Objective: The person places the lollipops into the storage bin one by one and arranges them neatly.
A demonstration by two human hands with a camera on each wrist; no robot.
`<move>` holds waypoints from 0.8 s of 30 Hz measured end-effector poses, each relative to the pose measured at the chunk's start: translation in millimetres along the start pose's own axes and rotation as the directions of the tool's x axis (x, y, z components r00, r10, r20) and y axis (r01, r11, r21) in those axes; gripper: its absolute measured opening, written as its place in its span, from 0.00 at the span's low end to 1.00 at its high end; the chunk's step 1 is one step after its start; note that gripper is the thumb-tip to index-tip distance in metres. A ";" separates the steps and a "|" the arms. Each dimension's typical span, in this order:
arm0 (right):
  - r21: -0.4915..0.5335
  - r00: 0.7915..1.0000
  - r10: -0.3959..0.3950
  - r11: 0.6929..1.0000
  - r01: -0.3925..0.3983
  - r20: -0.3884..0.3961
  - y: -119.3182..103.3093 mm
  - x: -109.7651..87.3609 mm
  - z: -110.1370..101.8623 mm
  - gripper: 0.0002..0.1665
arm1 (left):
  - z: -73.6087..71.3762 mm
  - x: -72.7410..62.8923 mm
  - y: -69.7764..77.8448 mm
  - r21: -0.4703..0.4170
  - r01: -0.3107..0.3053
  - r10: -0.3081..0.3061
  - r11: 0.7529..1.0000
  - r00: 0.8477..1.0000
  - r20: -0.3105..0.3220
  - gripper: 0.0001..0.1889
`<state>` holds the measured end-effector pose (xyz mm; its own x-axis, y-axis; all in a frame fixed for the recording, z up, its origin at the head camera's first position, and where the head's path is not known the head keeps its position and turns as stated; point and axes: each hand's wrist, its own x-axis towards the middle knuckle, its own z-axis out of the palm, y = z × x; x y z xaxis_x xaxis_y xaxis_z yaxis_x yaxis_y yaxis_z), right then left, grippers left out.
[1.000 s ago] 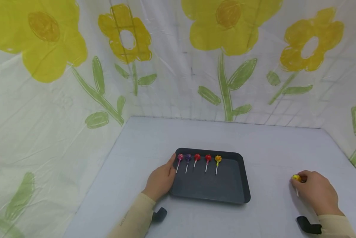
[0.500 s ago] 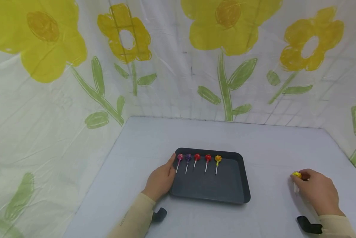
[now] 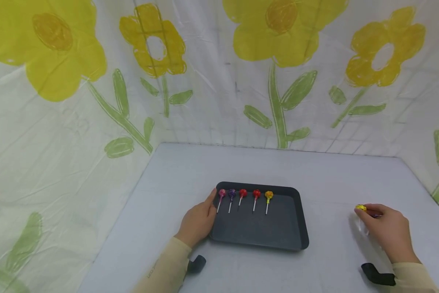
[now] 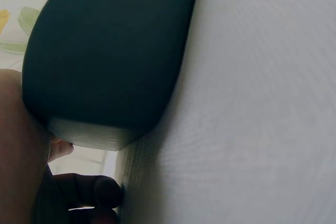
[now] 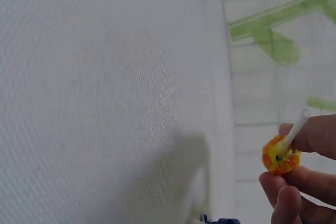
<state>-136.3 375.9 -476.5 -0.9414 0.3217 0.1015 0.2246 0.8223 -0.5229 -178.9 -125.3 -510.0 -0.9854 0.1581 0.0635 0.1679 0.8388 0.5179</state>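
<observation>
1. Right grip (image 3: 389, 232) pinches a yellow lollipop (image 3: 361, 208) by its head, stick slanting in the right wrist view.
2. Tray (image 3: 260, 232), bearing five lollipops (image 3: 243, 193), lies well left; left grip (image 3: 197, 224) touches its left edge, finger closure indeterminable.
3. Against one second ago: yellow lollipop farther forward, slightly nearer; tray unmoved.

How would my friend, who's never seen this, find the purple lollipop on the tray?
Find the dark tray on the white table. Near its far edge lies a row of five lollipops. The purple lollipop is second from the left, the only purple one there.
</observation>
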 end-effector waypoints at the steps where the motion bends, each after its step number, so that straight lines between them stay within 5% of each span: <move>1: 0.008 1.000 0.001 1.000 -0.001 0.001 -0.6 -0.4 0.5 0.32 | 0.2 -0.1 -0.2 -0.001 0.000 0.000 1.000 1.000 0.000 0.30; 12: 0.041 1.000 -0.005 0.999 0.005 0.013 -6.0 -1.6 1.1 0.33 | 2.2 0.9 -1.5 0.009 -0.005 0.005 1.000 1.000 -0.003 0.30; 24: 0.088 0.995 0.067 0.993 -0.073 0.069 -22.5 -0.4 4.9 0.34 | 1.3 0.4 -1.2 0.005 -0.007 0.007 1.000 1.000 -0.005 0.30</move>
<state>-142.2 355.0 -468.9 -0.9393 0.3429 0.0075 0.2697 0.7521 -0.6014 -179.5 -125.6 -511.8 -0.9844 0.1611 0.0709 0.1745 0.8405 0.5130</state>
